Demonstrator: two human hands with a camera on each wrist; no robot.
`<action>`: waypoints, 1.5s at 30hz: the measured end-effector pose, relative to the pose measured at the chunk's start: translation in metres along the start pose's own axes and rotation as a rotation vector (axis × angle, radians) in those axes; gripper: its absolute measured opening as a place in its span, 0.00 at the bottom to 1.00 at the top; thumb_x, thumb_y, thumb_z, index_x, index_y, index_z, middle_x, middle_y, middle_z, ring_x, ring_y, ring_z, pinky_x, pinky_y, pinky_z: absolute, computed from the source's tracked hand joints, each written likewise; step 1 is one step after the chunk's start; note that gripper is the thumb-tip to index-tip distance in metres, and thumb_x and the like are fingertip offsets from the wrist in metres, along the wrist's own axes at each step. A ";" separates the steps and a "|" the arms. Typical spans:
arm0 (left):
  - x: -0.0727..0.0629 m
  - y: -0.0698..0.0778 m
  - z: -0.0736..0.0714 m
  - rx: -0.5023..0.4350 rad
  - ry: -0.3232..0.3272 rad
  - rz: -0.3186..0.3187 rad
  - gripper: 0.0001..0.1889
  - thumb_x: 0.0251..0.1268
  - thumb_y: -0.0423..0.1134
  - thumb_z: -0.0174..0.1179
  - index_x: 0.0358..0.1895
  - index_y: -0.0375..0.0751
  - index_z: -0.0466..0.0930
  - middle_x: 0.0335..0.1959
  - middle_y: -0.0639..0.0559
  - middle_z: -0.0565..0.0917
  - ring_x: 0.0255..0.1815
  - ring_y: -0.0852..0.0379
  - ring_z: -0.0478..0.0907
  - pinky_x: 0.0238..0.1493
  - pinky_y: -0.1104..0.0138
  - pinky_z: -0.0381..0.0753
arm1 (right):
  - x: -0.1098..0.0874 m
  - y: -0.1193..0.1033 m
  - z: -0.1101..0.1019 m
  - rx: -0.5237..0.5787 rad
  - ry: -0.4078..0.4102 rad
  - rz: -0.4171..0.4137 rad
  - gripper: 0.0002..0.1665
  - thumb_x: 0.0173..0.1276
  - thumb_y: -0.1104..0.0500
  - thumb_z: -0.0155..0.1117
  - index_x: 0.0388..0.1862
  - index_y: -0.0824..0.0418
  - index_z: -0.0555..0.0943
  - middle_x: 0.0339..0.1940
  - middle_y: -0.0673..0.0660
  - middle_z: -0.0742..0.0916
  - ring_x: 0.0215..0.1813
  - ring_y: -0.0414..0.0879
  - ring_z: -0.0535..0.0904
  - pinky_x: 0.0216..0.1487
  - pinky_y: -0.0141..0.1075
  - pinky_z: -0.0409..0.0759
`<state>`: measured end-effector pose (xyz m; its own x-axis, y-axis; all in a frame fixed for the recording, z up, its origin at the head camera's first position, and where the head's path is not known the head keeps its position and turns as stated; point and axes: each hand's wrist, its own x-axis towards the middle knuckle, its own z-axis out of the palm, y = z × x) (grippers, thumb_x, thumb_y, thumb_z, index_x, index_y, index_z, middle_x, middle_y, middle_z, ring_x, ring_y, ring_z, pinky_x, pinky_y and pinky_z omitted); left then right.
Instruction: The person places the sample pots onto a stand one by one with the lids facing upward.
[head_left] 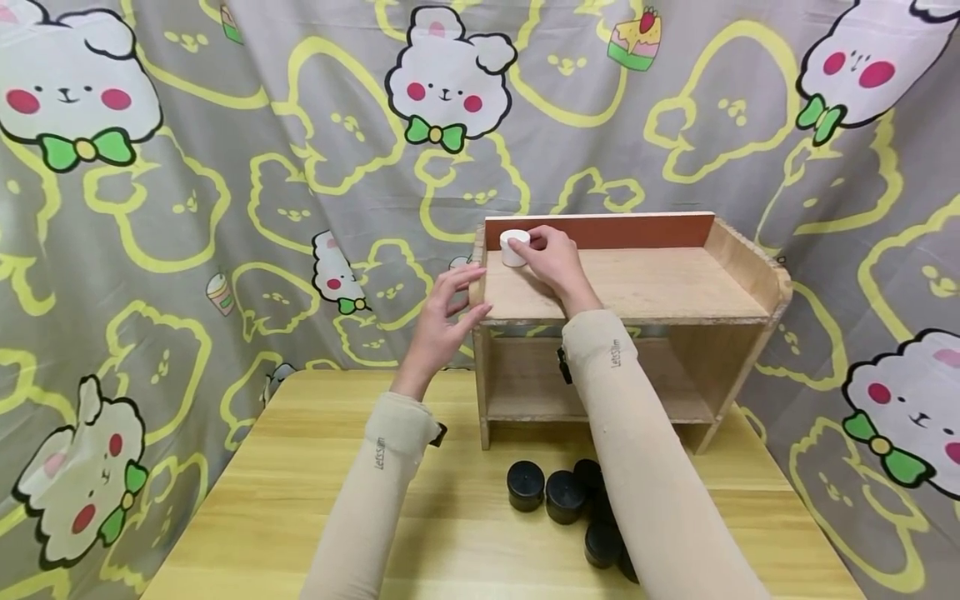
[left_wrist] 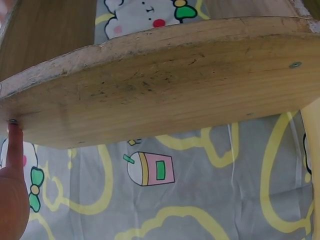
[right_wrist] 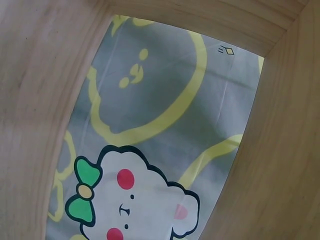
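A small white round jar (head_left: 512, 257) stands at the back left corner of the wooden shelf unit's top board (head_left: 652, 283). My right hand (head_left: 557, 262) pinches it between thumb and fingers from the right side. My left hand (head_left: 441, 327) is at the unit's left side panel, its fingers spread and the fingertips at the panel's edge. In the left wrist view a finger (left_wrist: 15, 165) touches that side panel (left_wrist: 165, 95) close to a screw head. The right wrist view looks through the unit's lower opening, and no hand shows there.
Several black round jars (head_left: 525, 486) stand on the wooden table (head_left: 315, 467) in front of the unit, some partly hidden by the right sleeve. A reddish-brown back strip (head_left: 637, 232) borders the top board. A patterned curtain (head_left: 262, 150) hangs behind.
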<state>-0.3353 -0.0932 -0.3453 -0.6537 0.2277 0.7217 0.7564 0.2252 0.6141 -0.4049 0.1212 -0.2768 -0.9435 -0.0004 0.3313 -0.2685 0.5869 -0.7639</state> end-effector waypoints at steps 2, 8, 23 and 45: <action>-0.001 0.000 0.000 0.005 -0.001 -0.003 0.26 0.70 0.35 0.68 0.69 0.48 0.76 0.74 0.53 0.71 0.68 0.47 0.75 0.65 0.50 0.83 | 0.000 0.000 0.001 -0.002 -0.001 0.001 0.33 0.74 0.40 0.65 0.64 0.64 0.79 0.57 0.63 0.86 0.61 0.56 0.80 0.67 0.48 0.77; -0.002 0.000 0.000 0.003 0.003 -0.001 0.26 0.70 0.35 0.68 0.70 0.48 0.76 0.74 0.53 0.71 0.68 0.47 0.75 0.65 0.52 0.83 | -0.002 0.000 0.002 0.000 0.005 -0.005 0.33 0.74 0.40 0.65 0.64 0.64 0.79 0.56 0.63 0.87 0.61 0.56 0.81 0.67 0.49 0.77; -0.008 0.001 0.000 0.010 0.040 0.036 0.24 0.70 0.36 0.68 0.68 0.47 0.77 0.73 0.53 0.73 0.66 0.47 0.76 0.62 0.52 0.85 | -0.006 -0.003 0.005 0.034 0.012 -0.014 0.33 0.75 0.40 0.64 0.65 0.64 0.79 0.58 0.64 0.87 0.62 0.56 0.80 0.69 0.48 0.76; -0.007 0.002 0.004 0.002 0.051 0.040 0.24 0.70 0.34 0.68 0.67 0.44 0.77 0.73 0.51 0.72 0.66 0.46 0.77 0.62 0.52 0.85 | -0.022 -0.017 -0.023 0.078 0.009 -0.104 0.35 0.74 0.41 0.66 0.70 0.61 0.77 0.61 0.63 0.85 0.65 0.54 0.79 0.70 0.47 0.76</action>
<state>-0.3298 -0.0903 -0.3504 -0.6208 0.1879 0.7611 0.7819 0.2185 0.5838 -0.3757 0.1298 -0.2588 -0.9083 -0.0504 0.4153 -0.3790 0.5192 -0.7660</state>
